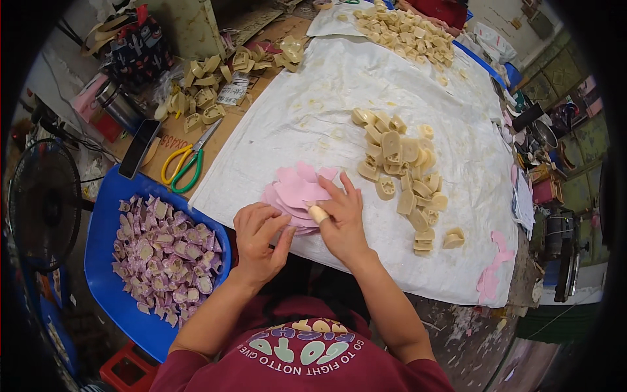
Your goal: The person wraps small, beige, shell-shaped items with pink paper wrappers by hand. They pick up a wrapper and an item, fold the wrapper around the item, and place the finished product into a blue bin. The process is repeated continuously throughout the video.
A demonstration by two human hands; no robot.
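Note:
A loose pile of thin pink cut pieces (pixel 297 189) lies near the front edge of the white-covered table, between my hands. My left hand (pixel 255 235) is closed at the pile's left edge, with thumb and index finger close together on the pink pieces. On the right, my right hand (pixel 345 222) is open, fingers spread over the pile's edge. A beige cover (pixel 318 214) wraps its thumb. Several beige shoe-heel-like blocks (pixel 405 157) lie heaped beyond my right hand, and one small group (pixel 453 238) sits apart from them.
A blue tub (pixel 108 287) at left holds purple-patterned heel-like pieces. Scissors with yellow and green handles (pixel 189 163) and a phone (pixel 140 149) lie at the table's left side. More beige blocks (pixel 405 32) cover the far end, near another person (pixel 444 10). A fan (pixel 46 202) stands far left.

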